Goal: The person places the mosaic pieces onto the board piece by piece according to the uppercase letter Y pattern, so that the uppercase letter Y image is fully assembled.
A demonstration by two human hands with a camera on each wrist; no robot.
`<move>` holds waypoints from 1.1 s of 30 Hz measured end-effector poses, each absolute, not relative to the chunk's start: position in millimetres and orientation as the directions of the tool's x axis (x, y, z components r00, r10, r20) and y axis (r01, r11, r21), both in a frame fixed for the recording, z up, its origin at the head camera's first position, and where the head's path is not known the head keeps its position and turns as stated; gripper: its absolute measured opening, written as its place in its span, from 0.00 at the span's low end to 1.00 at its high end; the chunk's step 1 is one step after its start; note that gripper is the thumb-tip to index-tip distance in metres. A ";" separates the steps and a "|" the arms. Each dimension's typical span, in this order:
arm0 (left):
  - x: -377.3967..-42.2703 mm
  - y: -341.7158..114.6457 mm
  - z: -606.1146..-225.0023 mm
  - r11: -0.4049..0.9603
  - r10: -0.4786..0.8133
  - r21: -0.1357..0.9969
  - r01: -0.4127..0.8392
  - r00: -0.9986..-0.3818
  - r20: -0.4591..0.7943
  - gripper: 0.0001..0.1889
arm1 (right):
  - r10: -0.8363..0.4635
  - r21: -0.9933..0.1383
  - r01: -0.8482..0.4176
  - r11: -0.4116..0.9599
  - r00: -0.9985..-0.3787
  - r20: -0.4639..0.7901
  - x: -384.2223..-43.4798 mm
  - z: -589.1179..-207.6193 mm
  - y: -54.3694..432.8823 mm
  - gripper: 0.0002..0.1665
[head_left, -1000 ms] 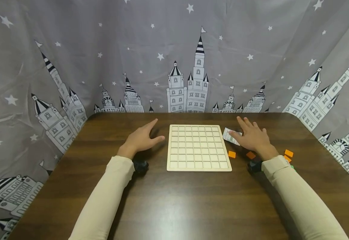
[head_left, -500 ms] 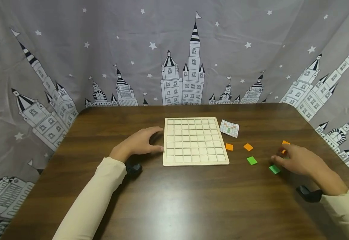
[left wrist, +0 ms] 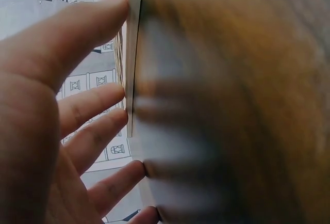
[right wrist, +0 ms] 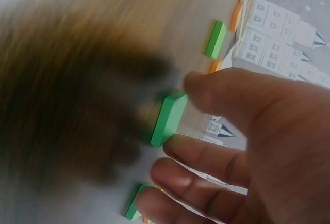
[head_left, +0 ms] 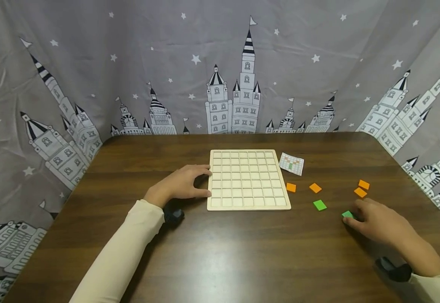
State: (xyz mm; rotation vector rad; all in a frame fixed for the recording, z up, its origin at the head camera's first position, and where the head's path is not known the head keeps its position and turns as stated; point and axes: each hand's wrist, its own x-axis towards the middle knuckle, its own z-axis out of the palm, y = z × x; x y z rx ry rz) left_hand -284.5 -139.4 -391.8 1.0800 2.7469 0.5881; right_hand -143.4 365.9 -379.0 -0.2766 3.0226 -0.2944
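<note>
A pale wooden board (head_left: 248, 179) with a grid of square recesses lies flat on the table. The left hand (head_left: 178, 183) rests at its left side, thumb and fingertips touching the edge; in the left wrist view the fingers (left wrist: 93, 102) are spread and fairly straight. At the right, the right hand (head_left: 380, 221) pinches a green square tile (right wrist: 170, 118) between thumb and index finger, close to the tabletop. Another green tile (right wrist: 134, 202) shows beneath the other fingers in the right wrist view, hidden by the hand in the head view.
A lighter green tile (head_left: 319, 205) lies between board and right hand. Several orange tiles, such as one (head_left: 290, 187) against the board's right edge and one (head_left: 364, 184) farther right, lie about. A printed grid card (head_left: 291, 164) sits beside the board on the brown table (head_left: 220, 252).
The right hand has moved right and toward the body, from over the card to the green tile. The left hand has come against the board's left edge. The head view has shifted slightly.
</note>
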 end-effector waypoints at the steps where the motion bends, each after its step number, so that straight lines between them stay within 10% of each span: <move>1: -284.8 -139.3 -392.3 0.669 0.677 0.402 0.625 -0.735 0.016 0.33 | -0.194 -0.199 -0.176 0.964 -0.978 -0.074 -142.6 -379.5 364.8 0.16; 19: -283.0 -140.6 -390.4 0.692 0.665 0.411 0.594 -0.745 -0.043 0.33 | -0.213 -0.214 -0.201 0.956 -0.976 -0.037 -144.1 -380.8 352.6 0.12; 33: -281.8 -139.4 -388.1 0.687 0.667 0.428 0.587 -0.743 -0.051 0.33 | -0.381 -0.212 -0.451 0.867 -0.874 0.301 -198.6 -346.9 273.3 0.09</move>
